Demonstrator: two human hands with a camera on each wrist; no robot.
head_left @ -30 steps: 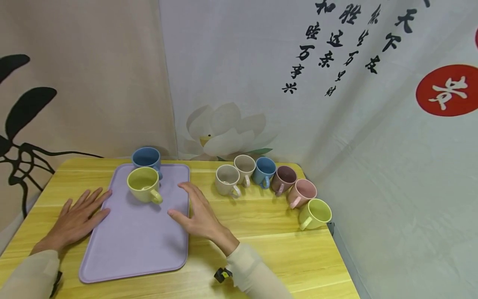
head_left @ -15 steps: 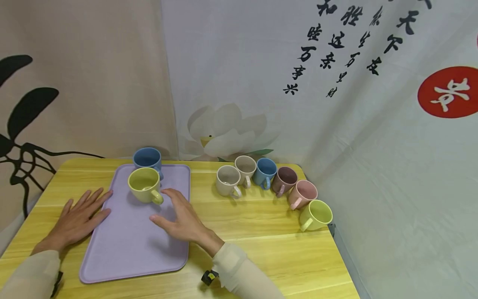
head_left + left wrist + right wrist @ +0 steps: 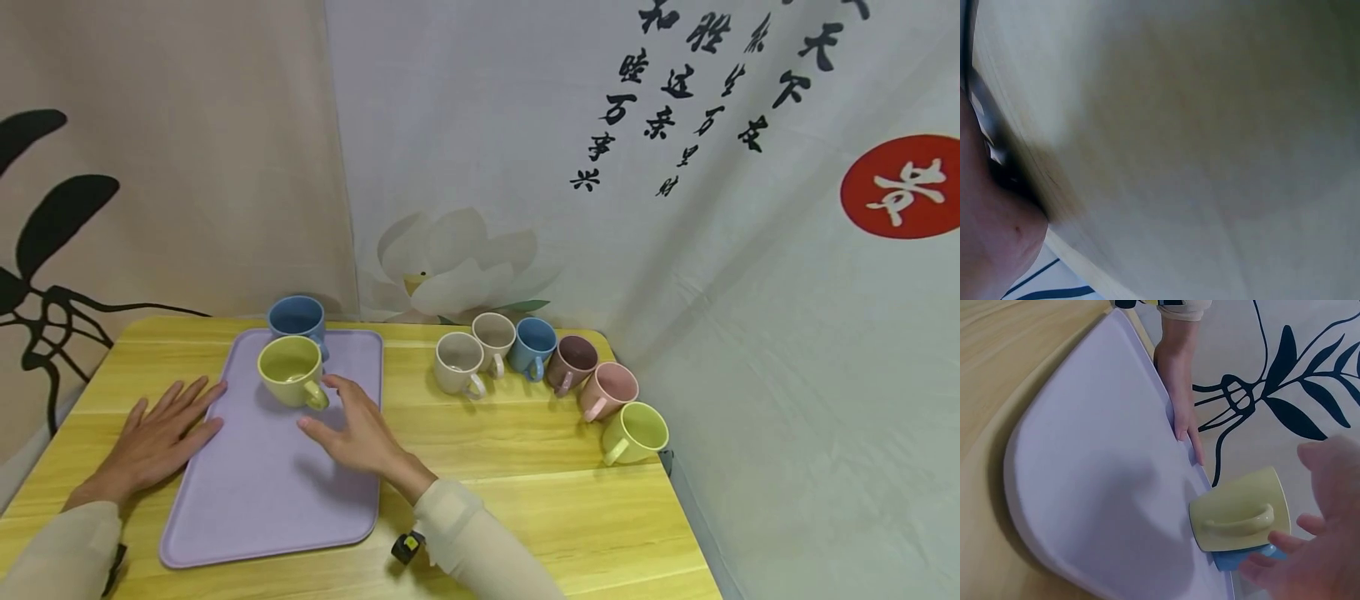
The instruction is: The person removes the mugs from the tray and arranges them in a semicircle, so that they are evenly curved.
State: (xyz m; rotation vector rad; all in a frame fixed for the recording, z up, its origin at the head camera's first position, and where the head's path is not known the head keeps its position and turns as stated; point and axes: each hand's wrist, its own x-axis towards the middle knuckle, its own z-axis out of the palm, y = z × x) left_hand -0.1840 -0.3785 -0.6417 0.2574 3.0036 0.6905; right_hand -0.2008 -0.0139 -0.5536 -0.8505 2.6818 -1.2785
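A yellow-green mug (image 3: pixel 288 372) stands upright on the purple tray (image 3: pixel 262 508), its handle turned toward the right. Behind it, at the tray's far edge, is a blue mug (image 3: pixel 295 315), partly hidden. My right hand (image 3: pixel 360 431) hovers above the tray with thumb and fingers spread apart, the index fingertip close beside the yellow-green mug's handle. In the right wrist view that hand (image 3: pixel 1316 531) shows nothing in its grasp, near both mugs. My left hand (image 3: pixel 161 437) lies flat on the table, fingertips at the tray's left rim. The left wrist view shows mostly blurred tabletop (image 3: pixel 1210 156).
On the right, a curved row of several mugs runs along the table: two beige-grey ones (image 3: pixel 458 363), a blue (image 3: pixel 532 346), a dark mauve (image 3: pixel 572 363), a pink (image 3: pixel 608 392) and a yellow-green one (image 3: pixel 634 432). Printed curtains (image 3: pixel 450 125) hang behind the table.
My right hand has moved left over the tray, toward the yellow-green mug's handle, slowing in the last half second. The left hand and the mugs have stayed in place.
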